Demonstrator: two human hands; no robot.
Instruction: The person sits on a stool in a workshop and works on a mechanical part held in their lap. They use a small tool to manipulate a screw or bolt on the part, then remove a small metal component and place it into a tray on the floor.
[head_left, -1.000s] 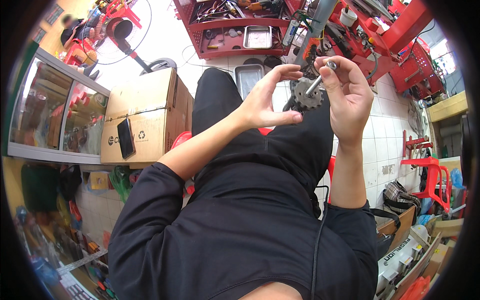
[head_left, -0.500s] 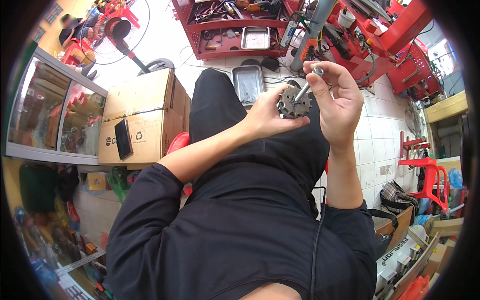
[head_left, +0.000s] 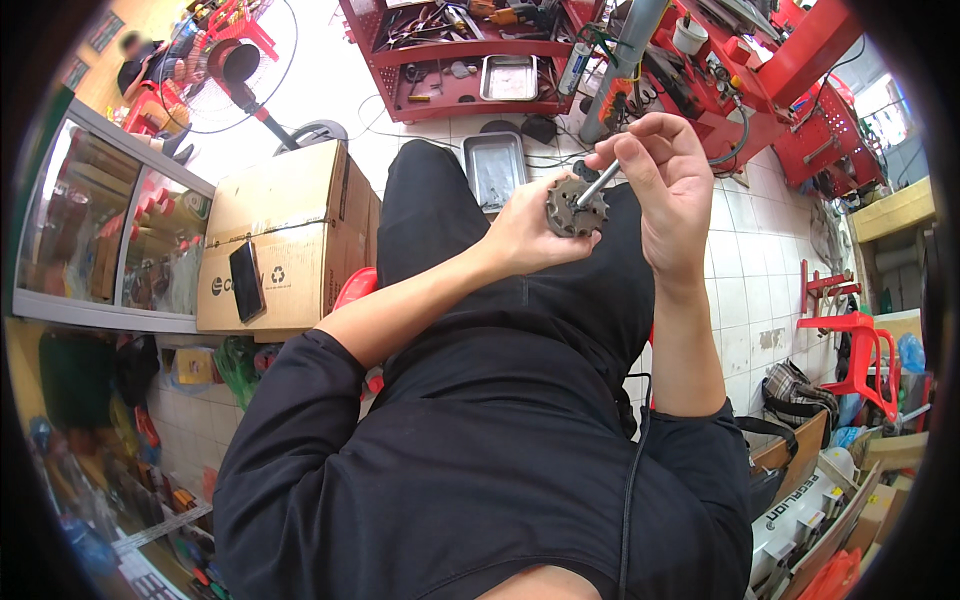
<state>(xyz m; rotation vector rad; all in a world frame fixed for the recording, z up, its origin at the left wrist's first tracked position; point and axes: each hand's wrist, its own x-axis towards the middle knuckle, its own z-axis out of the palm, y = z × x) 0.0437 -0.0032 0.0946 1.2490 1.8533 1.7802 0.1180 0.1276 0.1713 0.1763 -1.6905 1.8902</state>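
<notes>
My left hand [head_left: 525,226] is wrapped around a dark toothed sprocket [head_left: 577,208] from its left side, above my lap. Its toothed face is tilted up and toward the right. A slim silver metal rod [head_left: 601,182] sticks out of the sprocket's middle, slanting up to the right. The fingers of my right hand [head_left: 672,195] are around the upper end of this rod, thumb near side and index finger beyond it. They hide that end, and the other fingers are loosely curled.
A cardboard box [head_left: 270,240] with a black phone [head_left: 246,281] on it stands at my left. Ahead are a grey metal tray [head_left: 494,170] on the floor and a red tool cart [head_left: 470,75]. A red stool [head_left: 850,350] is at right; a fan [head_left: 235,65] and another person are far left.
Both hands and the sprocket have shifted slightly left. The rod's hex-shaped upper end, visible before between right thumb and index finger, is now hidden, and the right fingers have turned around it.
</notes>
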